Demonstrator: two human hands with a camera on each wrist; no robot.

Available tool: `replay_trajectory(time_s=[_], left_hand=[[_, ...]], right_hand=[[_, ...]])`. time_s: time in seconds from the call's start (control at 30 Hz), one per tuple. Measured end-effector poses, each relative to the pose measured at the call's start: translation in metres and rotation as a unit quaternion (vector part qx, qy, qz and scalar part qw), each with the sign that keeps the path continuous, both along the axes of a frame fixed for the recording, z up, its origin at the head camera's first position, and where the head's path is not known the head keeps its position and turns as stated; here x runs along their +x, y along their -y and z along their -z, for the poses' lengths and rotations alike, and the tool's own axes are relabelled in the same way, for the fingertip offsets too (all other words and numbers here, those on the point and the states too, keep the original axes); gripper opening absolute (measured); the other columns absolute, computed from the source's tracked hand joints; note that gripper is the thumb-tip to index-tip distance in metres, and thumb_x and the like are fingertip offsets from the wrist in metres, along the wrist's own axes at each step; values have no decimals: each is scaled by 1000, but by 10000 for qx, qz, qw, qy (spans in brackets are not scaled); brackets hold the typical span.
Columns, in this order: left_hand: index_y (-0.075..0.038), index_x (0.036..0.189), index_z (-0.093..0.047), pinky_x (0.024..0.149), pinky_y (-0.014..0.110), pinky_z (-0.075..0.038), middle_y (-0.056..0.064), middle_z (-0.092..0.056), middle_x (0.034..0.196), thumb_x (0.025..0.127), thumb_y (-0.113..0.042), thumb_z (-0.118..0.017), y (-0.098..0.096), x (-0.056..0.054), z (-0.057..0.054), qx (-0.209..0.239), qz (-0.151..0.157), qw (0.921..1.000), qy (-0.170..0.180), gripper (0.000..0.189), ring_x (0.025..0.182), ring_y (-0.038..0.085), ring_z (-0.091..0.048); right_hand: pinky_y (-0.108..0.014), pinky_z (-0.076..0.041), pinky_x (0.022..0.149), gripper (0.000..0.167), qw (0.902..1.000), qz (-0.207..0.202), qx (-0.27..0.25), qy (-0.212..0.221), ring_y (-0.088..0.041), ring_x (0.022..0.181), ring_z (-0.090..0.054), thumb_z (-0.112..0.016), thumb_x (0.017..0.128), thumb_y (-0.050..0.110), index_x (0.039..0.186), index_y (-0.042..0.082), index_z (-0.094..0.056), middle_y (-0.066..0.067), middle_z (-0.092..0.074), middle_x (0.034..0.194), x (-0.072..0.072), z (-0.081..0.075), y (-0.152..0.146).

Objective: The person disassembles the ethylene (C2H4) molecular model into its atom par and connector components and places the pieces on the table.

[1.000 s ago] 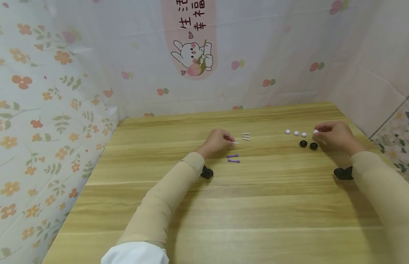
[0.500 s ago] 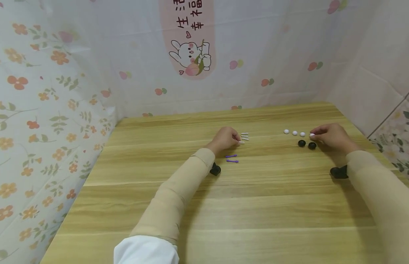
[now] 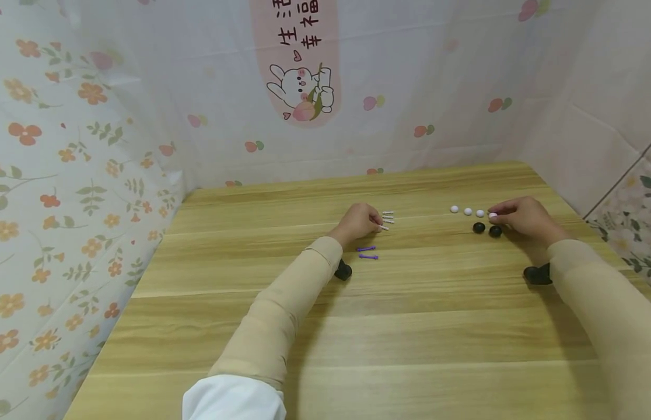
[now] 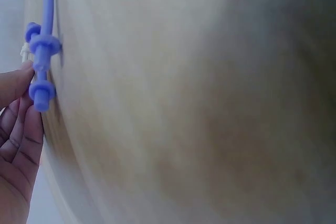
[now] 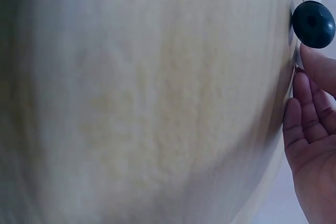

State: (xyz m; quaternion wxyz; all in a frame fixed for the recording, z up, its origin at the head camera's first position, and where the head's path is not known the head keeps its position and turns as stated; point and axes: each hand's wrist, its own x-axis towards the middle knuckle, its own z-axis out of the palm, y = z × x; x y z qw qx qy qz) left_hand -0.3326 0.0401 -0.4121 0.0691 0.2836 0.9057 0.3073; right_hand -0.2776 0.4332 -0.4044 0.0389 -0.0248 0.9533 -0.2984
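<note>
Between thumb and fingertips my left hand (image 3: 359, 223) pinches one end of a small white stick (image 3: 384, 228), low over the table. Beyond it lie several similar white sticks (image 3: 388, 217) in a short stack of rows. Nearer to me are two purple sticks with flanged ends (image 3: 368, 256), large in the left wrist view (image 4: 44, 45). On the right, my right hand (image 3: 527, 217) holds a white bead (image 3: 493, 216) by its fingertips at the end of a row of white beads (image 3: 468, 211). Two black beads with a central hole (image 3: 495, 231) sit just in front of that row.
The wood-grain table (image 3: 409, 338) runs back to a printed curtain (image 3: 409, 87) and has a patterned cloth (image 3: 52, 233) along its left side. Black wrist devices (image 3: 538, 274) hang under both forearms.
My left hand has moved right, bringing its white stick beside the others. My right hand has shifted left, setting its white bead closer to the row.
</note>
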Motion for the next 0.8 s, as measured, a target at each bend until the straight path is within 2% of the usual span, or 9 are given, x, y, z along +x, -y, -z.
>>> replay_trajectory(time_s=[0.17,0.5,0.6,0.7,0.8], left_hand=[[-7,87,-76,72,18,-48,0,-71,84,84,-9,-78,0,0,-1,14,-41,10000,-12,4,78,11,-61],[-4,94,-76,73,16,-48,1,-71,88,83,-8,-79,5,-1,-1,156,-145,9996,200,12,80,10,-63],[-3,95,-75,76,17,-49,3,-71,90,83,-8,-78,11,-3,-3,188,-180,9994,236,13,83,11,-64],[-3,96,-74,77,18,-49,4,-71,91,84,-8,-76,19,-5,-4,195,-179,9994,200,13,85,13,-64],[-3,98,-73,78,19,-49,5,-70,94,86,-9,-74,29,-8,-6,171,-194,9995,161,14,87,14,-63]], right_hand=[[-31,-48,69,53,10000,-1,-31,5,-41,105,-55,-65,94,35,125,-7,-60,-29,-60,120,-2,1,0],[-28,-49,68,55,9999,-2,-117,-40,-42,106,-56,-66,93,35,126,-8,-58,-29,-60,121,-2,2,2],[-37,-51,78,57,9997,82,-239,-1,-43,109,-54,-66,94,36,129,-8,-55,-31,-57,124,-2,-1,2],[-51,-46,89,59,9995,144,-297,29,-46,113,-51,-63,96,37,131,-8,-53,-32,-52,129,-2,-5,1],[-54,-42,92,61,9989,251,-384,-19,-46,115,-49,-61,96,40,133,-8,-52,-33,-50,132,-2,-12,2]])
